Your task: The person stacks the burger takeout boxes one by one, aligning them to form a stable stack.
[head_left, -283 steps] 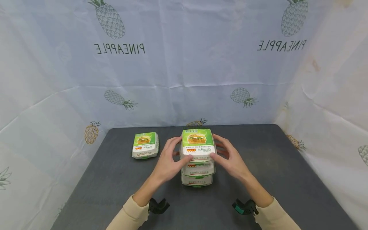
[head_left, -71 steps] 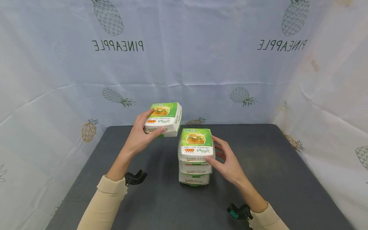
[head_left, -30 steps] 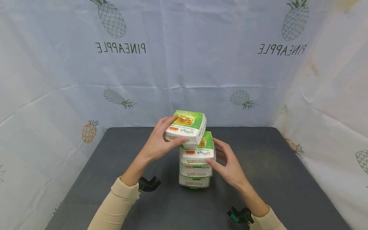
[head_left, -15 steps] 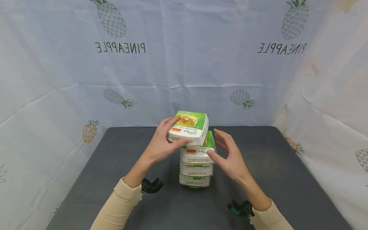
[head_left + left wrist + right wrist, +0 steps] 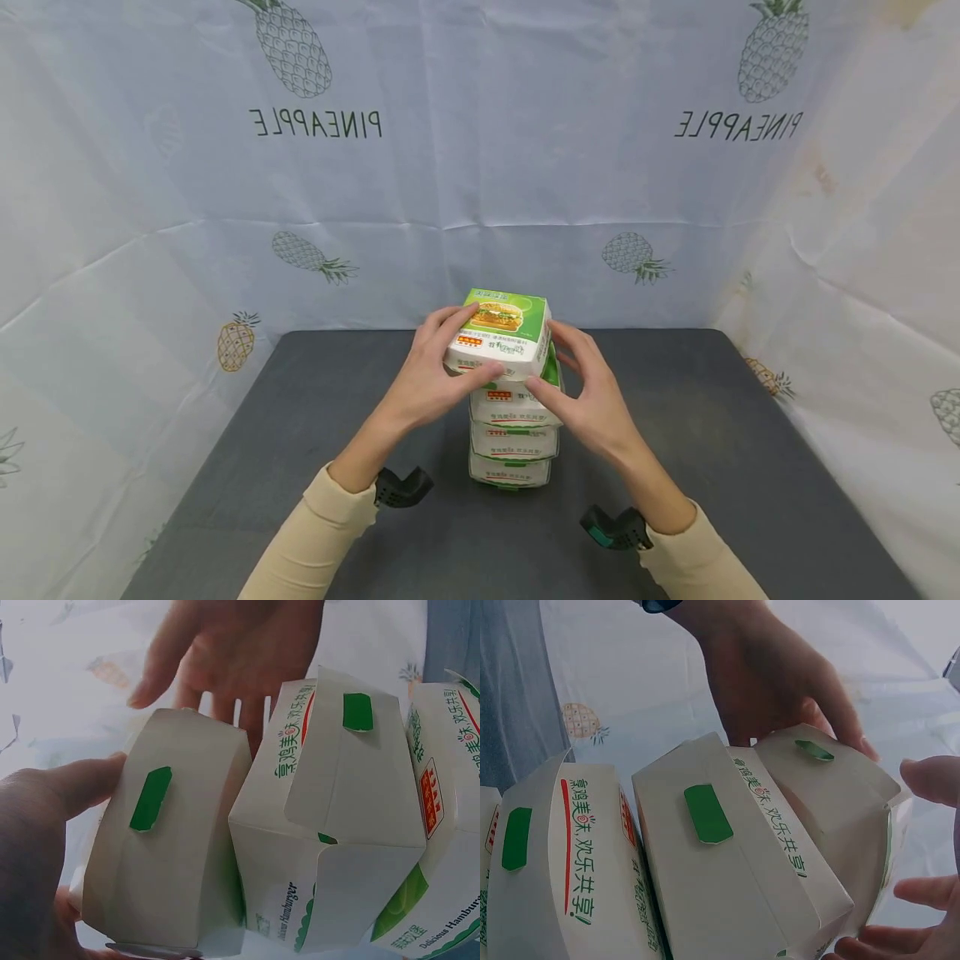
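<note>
My left hand [image 5: 427, 375] grips a green-and-white burger box [image 5: 504, 323], thumb on its front and fingers along its left side. That box sits slightly tilted over a stack of three like boxes [image 5: 514, 442], partly covering the uppermost one; whether it rests fully there I cannot tell. At the held box's right side is my right hand [image 5: 588, 396], fingers spread, fingertips close to or lightly touching it. From the right wrist, the right thumb [image 5: 930, 778] appears just off the carton's edge. The left wrist view shows the box's underside tab [image 5: 151, 799].
The stack stands on a dark grey table [image 5: 697, 433]. A pale cloth [image 5: 480, 167] printed with pineapples hangs behind and along both sides. Both wrists carry black bands, the left band [image 5: 403, 487] and the right band [image 5: 615, 527].
The box that stood at the table's left is now over the stack, carried there by my left hand. My right hand has risen from the stack's upper box to the held one.
</note>
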`<state>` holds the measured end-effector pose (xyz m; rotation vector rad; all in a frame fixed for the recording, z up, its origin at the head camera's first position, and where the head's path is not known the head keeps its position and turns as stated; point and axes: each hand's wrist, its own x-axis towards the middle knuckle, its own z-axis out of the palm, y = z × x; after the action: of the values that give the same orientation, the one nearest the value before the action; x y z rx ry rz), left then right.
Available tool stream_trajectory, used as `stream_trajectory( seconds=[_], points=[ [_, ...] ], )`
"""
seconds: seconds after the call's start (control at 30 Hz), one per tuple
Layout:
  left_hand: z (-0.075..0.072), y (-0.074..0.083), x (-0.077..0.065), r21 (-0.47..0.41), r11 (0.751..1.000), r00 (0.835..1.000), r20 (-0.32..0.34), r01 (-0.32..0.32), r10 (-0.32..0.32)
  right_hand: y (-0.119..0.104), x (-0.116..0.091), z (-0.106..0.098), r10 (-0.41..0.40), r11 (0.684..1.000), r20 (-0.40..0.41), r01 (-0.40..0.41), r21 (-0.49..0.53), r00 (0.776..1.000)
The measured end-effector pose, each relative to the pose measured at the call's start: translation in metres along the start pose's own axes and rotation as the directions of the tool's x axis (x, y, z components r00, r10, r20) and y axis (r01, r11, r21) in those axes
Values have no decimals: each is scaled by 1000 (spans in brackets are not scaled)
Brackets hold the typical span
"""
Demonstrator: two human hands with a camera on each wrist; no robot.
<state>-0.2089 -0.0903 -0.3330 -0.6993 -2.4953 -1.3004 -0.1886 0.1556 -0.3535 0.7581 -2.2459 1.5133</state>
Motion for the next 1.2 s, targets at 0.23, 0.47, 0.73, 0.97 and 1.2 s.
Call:
stream_trajectory(
  seconds=[0.23,0.47,0.73,0.97,1.2],
  points=[
    [0,3,-2,18,1000,1000,0,-9,9,3,3,0,12,1000,4,-12,22,1000],
    [1,4,-5,-35,999,999,-6,-42,42,4,3,-4,25,996,6,-26,85,1000],
    [2,3,-7,-88,993,996,-29,-84,82,5,3,-13,25,996,2,-25,87,1000],
    [5,2,-9,-144,985,996,-34,-91,87,8,1,-18,12,994,5,-12,107,1000],
    [6,2,-12,-168,981,994,-41,-102,97,10,-2,-20,1,993,9,-2,116,1000]
  ],
)
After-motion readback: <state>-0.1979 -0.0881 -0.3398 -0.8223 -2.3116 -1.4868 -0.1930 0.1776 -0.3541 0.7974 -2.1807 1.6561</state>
